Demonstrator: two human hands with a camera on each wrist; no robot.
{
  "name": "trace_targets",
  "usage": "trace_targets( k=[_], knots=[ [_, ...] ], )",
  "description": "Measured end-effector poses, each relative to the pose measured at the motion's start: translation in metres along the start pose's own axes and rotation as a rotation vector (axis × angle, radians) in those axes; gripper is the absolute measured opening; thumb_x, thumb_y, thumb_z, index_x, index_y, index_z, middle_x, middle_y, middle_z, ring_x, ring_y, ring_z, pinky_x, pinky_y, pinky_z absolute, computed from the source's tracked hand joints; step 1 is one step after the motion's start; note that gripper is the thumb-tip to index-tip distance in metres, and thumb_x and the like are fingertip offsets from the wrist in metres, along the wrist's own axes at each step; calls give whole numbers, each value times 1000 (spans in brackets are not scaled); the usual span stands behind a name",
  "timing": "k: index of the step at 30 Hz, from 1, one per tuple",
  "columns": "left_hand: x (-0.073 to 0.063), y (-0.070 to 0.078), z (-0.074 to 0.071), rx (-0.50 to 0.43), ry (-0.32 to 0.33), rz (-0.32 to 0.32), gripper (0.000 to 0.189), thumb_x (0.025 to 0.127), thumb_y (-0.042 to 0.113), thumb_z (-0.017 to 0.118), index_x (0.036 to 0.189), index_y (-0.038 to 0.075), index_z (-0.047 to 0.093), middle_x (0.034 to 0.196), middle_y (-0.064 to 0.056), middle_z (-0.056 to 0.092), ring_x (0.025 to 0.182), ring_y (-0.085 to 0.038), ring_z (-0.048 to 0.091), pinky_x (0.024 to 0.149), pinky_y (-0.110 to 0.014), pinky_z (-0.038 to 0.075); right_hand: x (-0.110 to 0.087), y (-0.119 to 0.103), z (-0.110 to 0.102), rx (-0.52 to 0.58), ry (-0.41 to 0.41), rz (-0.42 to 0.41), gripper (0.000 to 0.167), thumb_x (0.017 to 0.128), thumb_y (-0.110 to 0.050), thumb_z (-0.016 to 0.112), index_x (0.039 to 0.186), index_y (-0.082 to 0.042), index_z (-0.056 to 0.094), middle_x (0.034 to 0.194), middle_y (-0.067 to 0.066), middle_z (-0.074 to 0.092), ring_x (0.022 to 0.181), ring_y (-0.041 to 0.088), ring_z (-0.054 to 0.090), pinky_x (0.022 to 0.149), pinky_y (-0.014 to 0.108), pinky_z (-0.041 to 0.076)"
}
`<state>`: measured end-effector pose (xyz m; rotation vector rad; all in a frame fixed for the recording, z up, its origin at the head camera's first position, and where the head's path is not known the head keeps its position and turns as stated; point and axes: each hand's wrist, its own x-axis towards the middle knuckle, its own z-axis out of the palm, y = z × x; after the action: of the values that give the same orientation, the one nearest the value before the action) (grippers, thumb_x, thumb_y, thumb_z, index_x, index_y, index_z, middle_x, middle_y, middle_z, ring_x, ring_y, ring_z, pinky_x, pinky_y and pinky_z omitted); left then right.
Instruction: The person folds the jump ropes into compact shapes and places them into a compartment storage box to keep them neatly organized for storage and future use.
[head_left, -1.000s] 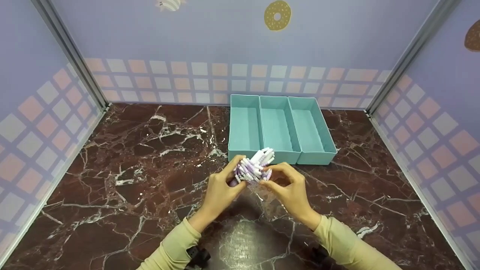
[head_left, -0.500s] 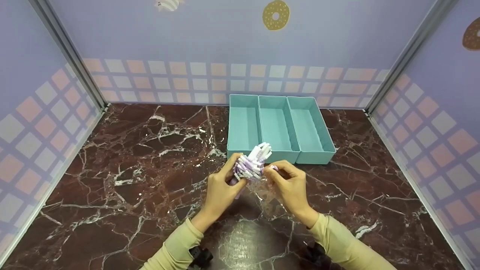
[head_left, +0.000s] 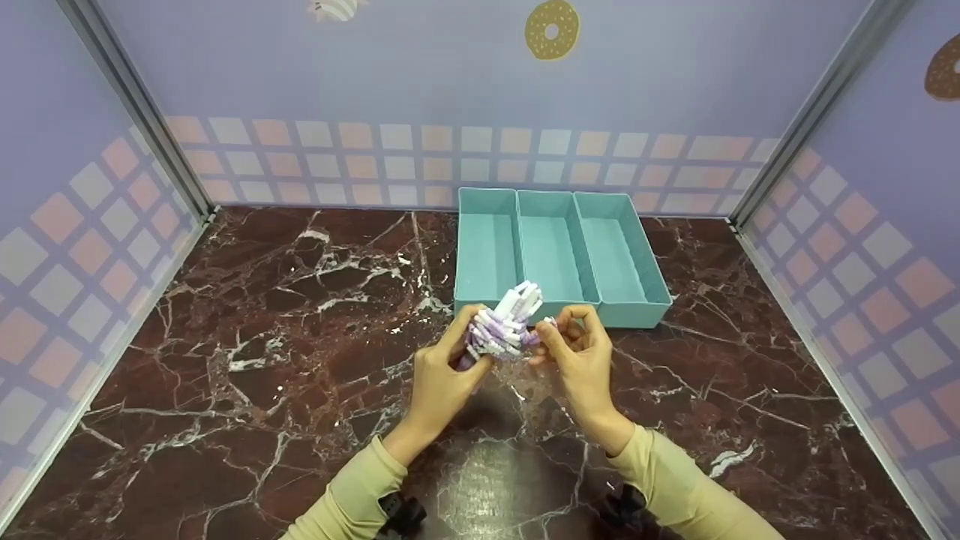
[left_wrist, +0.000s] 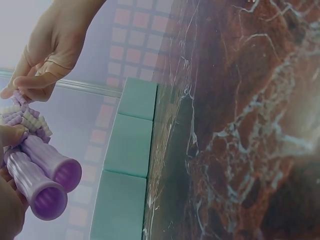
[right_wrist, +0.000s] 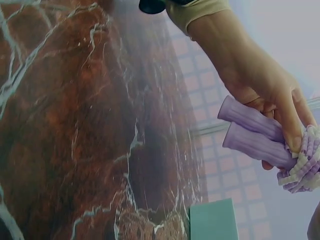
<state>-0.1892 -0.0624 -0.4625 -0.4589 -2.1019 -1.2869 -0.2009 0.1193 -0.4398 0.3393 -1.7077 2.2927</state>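
A beaded jump rope (head_left: 498, 334), white and purple, is bundled up in front of me, its strand wound around the middle. My left hand (head_left: 442, 375) grips this bundle between thumb and fingers. Two hollow purple handles (left_wrist: 47, 167) stick out side by side below that grip, plainest in the left wrist view; the right wrist view shows the same handles (right_wrist: 255, 132) along the left palm. My right hand (head_left: 585, 364) pinches a short beaded end at the bundle's right side. In the left wrist view the right hand (left_wrist: 57, 50) holds this end between thumb and fingertips.
Behind the hands stands a teal box (head_left: 634, 315) with three long compartments, against the back wall (head_left: 337, 90). The dark red marbled table (head_left: 262, 360) is bounded by lilac panels at both sides. Black wrist cameras (head_left: 401, 516) sit under the sleeves.
The right hand has drawn a beaded end slightly out from the bundle and turned its fingers upward. The left hand keeps its grip, and the bundle has shifted a little up.
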Motion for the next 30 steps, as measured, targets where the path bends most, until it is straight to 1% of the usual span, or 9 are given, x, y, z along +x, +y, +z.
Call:
trace_targets(
  k=[5, 7, 9, 12, 15, 18, 24, 27, 30],
  knots=[
    [0, -2, -1, 2, 10, 11, 61, 78, 3, 77, 134, 18, 60, 58, 3, 61, 47, 2, 36, 41, -12, 34, -1, -1, 3, 73, 13, 59, 14, 94, 2, 61, 99, -6, 50, 79, 3, 65, 60, 11, 65, 57, 30, 62],
    [-1, -3, -2, -2, 9, 19, 63, 77, 2, 78, 136, 18, 59, 69, -1, 71, 47, 1, 42, 43, -12, 38, 0, -1, 3, 92, 25, 92, 13, 95, 0, 60, 100, -7, 50, 78, 3, 66, 61, 11, 65, 59, 28, 62],
    [-2, -4, -2, -16, -3, 32, 65, 76, 3, 79, 136, 17, 58, 84, -7, 77, 50, -2, 54, 48, -12, 46, 0, -2, 4, 106, 40, 119, 10, 96, -1, 59, 99, -7, 52, 75, 2, 65, 61, 10, 63, 59, 26, 62],
    [-3, -4, -3, -32, -36, 58, 66, 76, 4, 81, 137, 13, 58, 101, -14, 77, 58, -8, 65, 55, -14, 53, 0, -3, 3, 114, 60, 149, 8, 96, 1, 58, 97, -7, 55, 74, 1, 63, 60, 8, 60, 58, 24, 61],
    [-2, -3, -3, -32, -70, 74, 64, 76, 6, 81, 136, 12, 58, 100, -14, 77, 56, -8, 62, 53, -14, 52, -1, -4, 3, 110, 69, 148, 9, 96, 3, 57, 95, -6, 57, 76, 1, 62, 60, 8, 58, 58, 24, 61],
    [-2, -4, -3, -16, -85, 80, 64, 77, 7, 81, 136, 14, 58, 96, -12, 77, 50, -3, 50, 47, -13, 45, -2, -4, 2, 89, 70, 134, 9, 95, 4, 57, 96, -5, 58, 78, 2, 63, 62, 9, 58, 59, 25, 61],
    [-4, -6, -2, 70, -89, 96, 67, 75, 7, 80, 138, 16, 57, 82, -6, 76, 49, 0, 38, 47, -14, 39, -3, -4, 0, 65, 58, 137, 6, 95, 3, 59, 100, 0, 61, 82, 4, 63, 68, 10, 60, 66, 29, 63],
    [-6, -7, -2, 72, -100, 82, 67, 75, 6, 80, 138, 16, 57, 85, -7, 77, 49, -1, 39, 47, -15, 41, -4, -4, -1, 57, 46, 157, 8, 96, 3, 56, 103, 2, 61, 83, 3, 63, 70, 10, 61, 68, 27, 62],
    [-6, -7, -2, 59, -116, 61, 67, 76, 7, 80, 138, 15, 57, 97, -11, 78, 50, -4, 45, 50, -17, 46, -4, -4, -2, 46, 39, 166, 9, 97, 3, 55, 104, 1, 60, 83, 2, 63, 70, 9, 61, 65, 23, 61]
  ],
)
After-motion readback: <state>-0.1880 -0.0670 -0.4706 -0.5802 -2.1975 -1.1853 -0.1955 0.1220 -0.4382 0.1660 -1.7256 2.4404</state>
